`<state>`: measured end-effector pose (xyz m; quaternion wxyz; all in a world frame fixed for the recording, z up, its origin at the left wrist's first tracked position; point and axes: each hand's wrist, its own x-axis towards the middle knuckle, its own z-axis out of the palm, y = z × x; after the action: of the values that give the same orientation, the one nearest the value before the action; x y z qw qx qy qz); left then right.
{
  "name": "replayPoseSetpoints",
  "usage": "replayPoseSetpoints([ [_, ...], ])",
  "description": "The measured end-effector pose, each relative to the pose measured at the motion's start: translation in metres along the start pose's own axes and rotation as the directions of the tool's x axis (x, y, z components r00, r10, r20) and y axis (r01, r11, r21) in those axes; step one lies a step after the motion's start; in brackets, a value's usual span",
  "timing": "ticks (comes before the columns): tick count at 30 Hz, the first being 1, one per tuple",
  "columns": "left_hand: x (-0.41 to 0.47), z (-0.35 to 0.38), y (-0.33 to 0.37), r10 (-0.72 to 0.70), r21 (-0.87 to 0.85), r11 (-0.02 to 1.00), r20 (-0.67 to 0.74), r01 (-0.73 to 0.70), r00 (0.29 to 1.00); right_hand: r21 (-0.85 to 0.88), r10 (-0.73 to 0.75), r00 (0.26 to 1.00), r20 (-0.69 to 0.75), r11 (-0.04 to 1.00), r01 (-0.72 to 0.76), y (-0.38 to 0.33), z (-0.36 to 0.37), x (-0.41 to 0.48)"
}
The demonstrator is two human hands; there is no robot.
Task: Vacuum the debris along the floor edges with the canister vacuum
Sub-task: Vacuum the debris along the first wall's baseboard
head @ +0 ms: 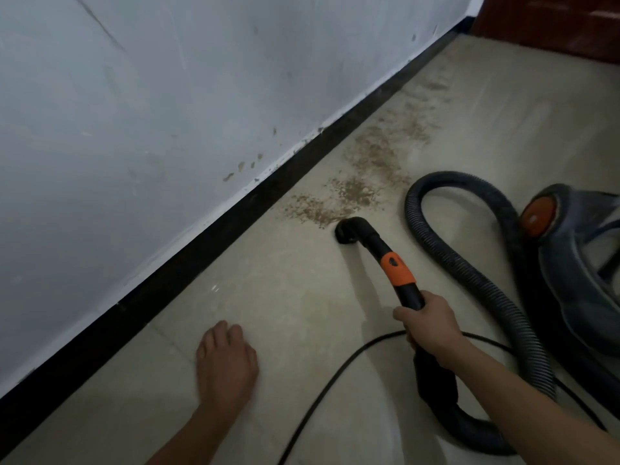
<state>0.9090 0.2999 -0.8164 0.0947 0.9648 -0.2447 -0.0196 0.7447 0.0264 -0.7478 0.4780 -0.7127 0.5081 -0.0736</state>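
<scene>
The right hand (427,325) wraps its fingers (402,313) around the vacuum wand (397,270). Its nozzle (347,231) sits at the edge of the debris (355,193), close to the baseboard (201,236). The left hand (226,364) holds nothing and rests on the floor (285,297) near the baseboard.

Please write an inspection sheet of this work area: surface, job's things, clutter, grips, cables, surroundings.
Surface: beige tiled floor.
Job's things: debris lies along the baseboard; the nozzle stands on the floor at its near end; the hose loops to the canister.
Clutter: nothing seen.
Grips: left hand rests on the floor; right hand holds the wand.
Cables: black cable lies across the floor, under the right arm.
Surroundings: white wall with chipped paint; reddish-brown panel at top right.
</scene>
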Motion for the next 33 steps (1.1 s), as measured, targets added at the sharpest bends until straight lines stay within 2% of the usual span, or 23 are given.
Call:
replayPoseSetpoints([
  [4,0.035,0.008,0.022,0.009,-0.082,0.997,-0.043,-0.012,0.999,0.114,0.025,0.999,-0.025,0.993,-0.022,-0.023,0.007,0.020],
  [8,0.043,0.022,0.035,-0.030,-0.083,0.996,-0.085,0.023,0.996,0.060,-0.012,0.990,0.140,0.998,0.004,-0.017,0.017,0.024],
  [13,0.041,0.024,0.033,-0.022,-0.095,0.995,-0.078,0.014,0.997,0.138,-0.003,1.000,0.013,0.990,0.001,-0.035,0.026,0.049],
  [18,0.041,0.024,0.033,-0.047,-0.111,0.993,-0.056,0.040,0.997,0.135,-0.067,0.973,0.222,0.990,0.037,-0.048,0.059,0.047],
  [23,0.044,0.026,0.032,-0.048,-0.109,0.993,-0.059,0.041,0.997,0.144,-0.062,0.997,0.050,0.988,0.054,-0.062,0.068,0.064],
  [28,0.042,0.025,0.031,-0.050,-0.084,0.995,-0.047,0.046,0.998,0.054,-0.113,0.976,0.188,0.993,0.105,-0.063,0.081,0.056],
  [33,0.042,0.026,0.031,-0.045,-0.080,0.996,-0.054,0.041,0.998,0.121,-0.038,0.998,0.046,0.992,0.032,-0.088,0.087,0.090],
])
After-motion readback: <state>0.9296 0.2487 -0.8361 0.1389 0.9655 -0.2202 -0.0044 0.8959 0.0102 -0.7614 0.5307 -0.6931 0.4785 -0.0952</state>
